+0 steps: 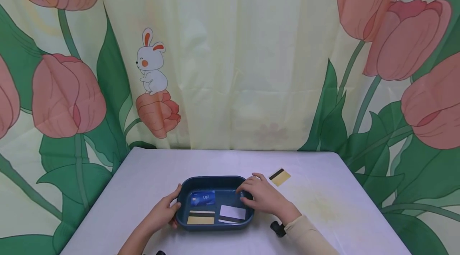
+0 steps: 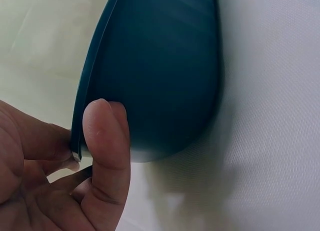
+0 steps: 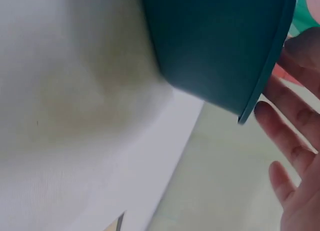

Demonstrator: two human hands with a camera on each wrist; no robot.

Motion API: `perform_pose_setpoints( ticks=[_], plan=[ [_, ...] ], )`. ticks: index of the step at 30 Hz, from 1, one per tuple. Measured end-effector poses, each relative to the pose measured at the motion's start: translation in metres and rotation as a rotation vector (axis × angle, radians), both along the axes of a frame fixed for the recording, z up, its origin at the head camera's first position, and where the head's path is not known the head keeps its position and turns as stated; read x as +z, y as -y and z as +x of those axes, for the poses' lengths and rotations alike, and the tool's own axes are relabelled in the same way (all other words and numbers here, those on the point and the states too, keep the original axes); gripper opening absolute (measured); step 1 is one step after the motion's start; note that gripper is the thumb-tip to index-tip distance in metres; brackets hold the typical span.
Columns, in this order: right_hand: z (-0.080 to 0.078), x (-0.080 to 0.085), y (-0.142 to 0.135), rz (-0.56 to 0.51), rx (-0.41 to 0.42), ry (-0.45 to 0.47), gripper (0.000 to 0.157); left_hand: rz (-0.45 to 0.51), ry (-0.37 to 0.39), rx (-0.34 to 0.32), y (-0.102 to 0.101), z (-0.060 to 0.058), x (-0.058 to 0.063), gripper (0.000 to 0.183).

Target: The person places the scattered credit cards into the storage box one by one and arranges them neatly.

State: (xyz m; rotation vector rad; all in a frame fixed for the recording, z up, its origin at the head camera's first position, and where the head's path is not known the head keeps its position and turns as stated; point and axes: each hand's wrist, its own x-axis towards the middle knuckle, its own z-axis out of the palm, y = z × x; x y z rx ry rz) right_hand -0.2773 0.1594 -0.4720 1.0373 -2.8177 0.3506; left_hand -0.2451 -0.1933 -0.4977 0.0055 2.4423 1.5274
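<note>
A dark blue rectangular tray [image 1: 215, 228] stands on the table with cards lying in it. At the back left lies a blue VIP card [image 1: 203, 198]. A gold card with a dark stripe [image 1: 201, 218] is at the front left, a white striped card [image 1: 232, 213] at the front right. My left hand [image 1: 163, 212] grips the tray's left end, thumb over the rim. Reaching over the right rim, my right hand [image 1: 261, 196] has its thumb and forefinger around a small bluish card [image 1: 242, 194] inside, mostly hidden by the fingers.
Another gold card with a black stripe [image 1: 280, 177] lies on the white tablecloth [image 1: 316, 171], beyond the right hand. A black wrist device [image 1: 277, 229] shows below the right wrist. Behind the table hangs a curtain [image 1: 233, 67] printed with tulips and a rabbit.
</note>
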Motion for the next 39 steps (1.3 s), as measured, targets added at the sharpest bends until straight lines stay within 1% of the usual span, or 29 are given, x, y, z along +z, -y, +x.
perform_pose_setpoints(
  ticks=[9,15,18,22,29,36,39],
  plan=[
    [-0.009,0.006,-0.020,-0.045,-0.040,-0.208,0.013,-0.009,-0.010,-0.001,0.000,0.002,0.001,0.065],
    [-0.013,0.004,-0.037,-0.046,-0.100,-0.269,0.014,0.002,-0.013,-0.010,0.000,0.002,0.000,0.065],
    [-0.015,0.003,-0.041,-0.040,-0.126,-0.258,0.013,0.015,-0.025,-0.021,0.001,0.001,-0.001,0.065],
    [-0.016,0.002,-0.042,-0.030,-0.155,-0.222,0.012,0.019,-0.037,-0.022,0.003,0.002,-0.003,0.065],
    [-0.019,-0.001,-0.044,-0.028,-0.219,-0.184,0.011,0.007,-0.031,-0.019,0.002,0.002,-0.001,0.065],
    [-0.021,-0.008,-0.048,-0.030,-0.277,-0.146,0.010,0.012,-0.035,-0.020,0.002,0.002,0.000,0.065],
    [-0.022,-0.012,-0.052,-0.041,-0.309,-0.109,0.011,0.013,-0.039,-0.028,0.003,0.002,-0.001,0.065]
  ],
)
